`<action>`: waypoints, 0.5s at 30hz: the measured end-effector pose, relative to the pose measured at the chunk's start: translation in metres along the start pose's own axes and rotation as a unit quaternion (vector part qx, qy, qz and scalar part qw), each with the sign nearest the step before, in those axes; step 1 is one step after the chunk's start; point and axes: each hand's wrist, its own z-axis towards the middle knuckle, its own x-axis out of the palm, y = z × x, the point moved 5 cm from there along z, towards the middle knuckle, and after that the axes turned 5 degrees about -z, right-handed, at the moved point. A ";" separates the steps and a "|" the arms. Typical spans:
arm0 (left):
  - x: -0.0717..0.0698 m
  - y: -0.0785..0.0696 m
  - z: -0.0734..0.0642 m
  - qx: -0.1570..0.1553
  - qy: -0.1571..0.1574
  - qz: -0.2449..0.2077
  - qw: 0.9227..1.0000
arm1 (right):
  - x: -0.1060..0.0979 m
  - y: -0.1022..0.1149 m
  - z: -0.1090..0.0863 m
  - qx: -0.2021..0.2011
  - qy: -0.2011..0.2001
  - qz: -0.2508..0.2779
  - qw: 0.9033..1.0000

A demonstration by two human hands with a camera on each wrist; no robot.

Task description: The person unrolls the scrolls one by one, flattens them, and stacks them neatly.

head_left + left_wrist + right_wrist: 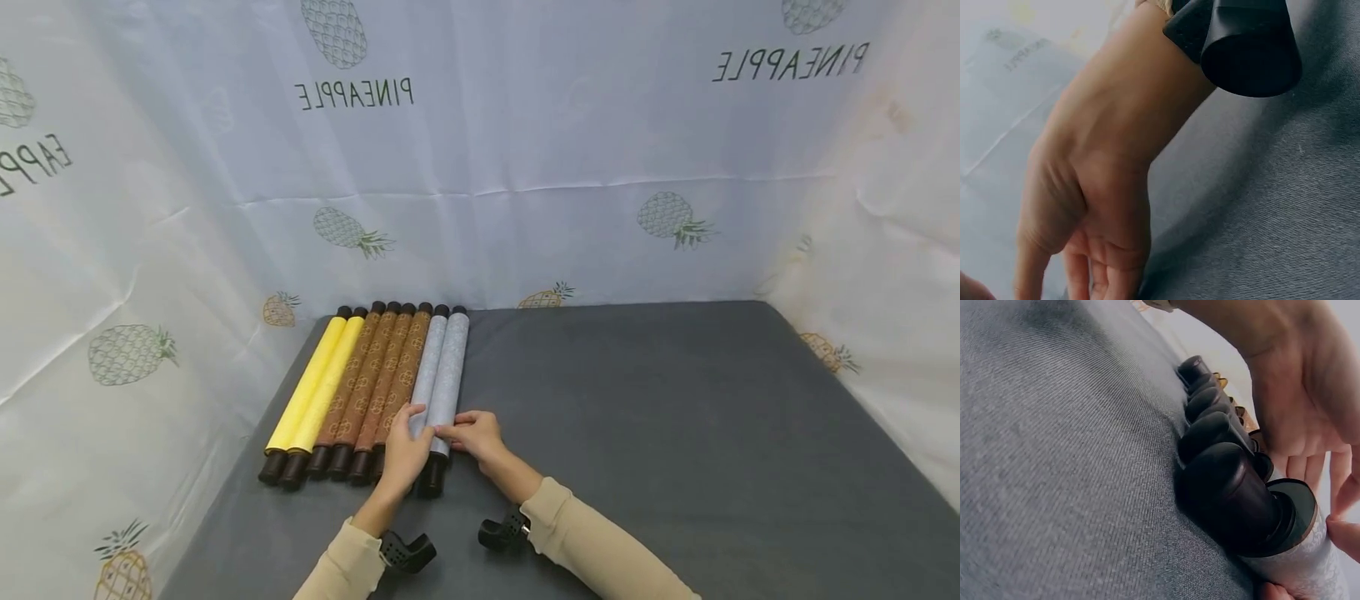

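Observation:
In the head view, two pale grey patterned scrolls with dark knobbed ends lie at the right of a row. My left hand (405,450) rests over their near part, its fingers by the left grey scroll (430,358) and its thumb touching the right one (450,367). From the other side, my right hand (480,437) pinches the right grey scroll near its lower end. The right wrist view shows that scroll's dark knob (1229,494) and the fingertips on its paper edge. In the left wrist view, the left hand (1097,206) points downward, fingertips cut off.
Left of the grey scrolls lie several brown patterned scrolls (382,375) and two yellow scrolls (318,383), side by side. All are on a dark grey cloth-covered table (660,417). A pale pineapple-print curtain (510,150) stands behind and at both sides.

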 end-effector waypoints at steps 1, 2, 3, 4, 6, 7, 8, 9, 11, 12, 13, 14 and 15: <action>0.000 0.000 0.000 0.004 -0.001 0.004 1.000 | 0.000 0.000 0.000 0.006 -0.001 0.003 1.000; 0.000 -0.001 0.000 0.008 -0.001 0.008 1.000 | 0.000 -0.001 0.001 0.010 -0.001 0.008 1.000; 0.000 -0.001 0.001 0.013 -0.002 0.011 1.000 | 0.000 -0.001 0.002 0.013 -0.002 0.010 1.000; 0.000 -0.001 0.001 0.017 -0.002 0.011 1.000 | 0.000 -0.001 0.002 0.017 -0.003 0.010 1.000; 0.001 -0.001 0.000 0.025 -0.003 0.010 1.000 | -0.002 -0.001 0.002 0.021 -0.003 0.012 1.000; 0.002 0.000 0.000 0.026 -0.004 0.005 1.000 | -0.003 -0.001 0.001 0.022 -0.003 0.012 1.000; 0.003 0.000 0.000 0.025 -0.005 -0.002 1.000 | -0.004 -0.001 0.000 0.023 -0.002 0.012 1.000; 0.004 0.000 -0.001 0.022 -0.005 -0.010 1.000 | -0.004 -0.001 0.000 0.022 -0.001 0.011 1.000; 0.004 0.000 -0.002 0.010 -0.012 -0.022 1.000 | -0.006 -0.001 -0.002 0.019 0.005 0.010 1.000; 0.004 0.000 -0.002 0.003 -0.015 -0.028 1.000 | -0.007 -0.001 -0.002 0.019 0.008 0.011 1.000; 0.004 0.000 -0.003 -0.001 -0.017 -0.033 0.999 | -0.008 -0.001 -0.002 0.018 0.011 0.013 1.000; 0.004 0.000 -0.003 -0.008 -0.020 -0.035 0.999 | -0.008 -0.001 -0.003 0.017 0.015 0.014 1.000; 0.003 0.000 -0.004 -0.012 -0.022 -0.033 0.999 | -0.010 -0.001 -0.003 0.015 0.018 0.014 1.000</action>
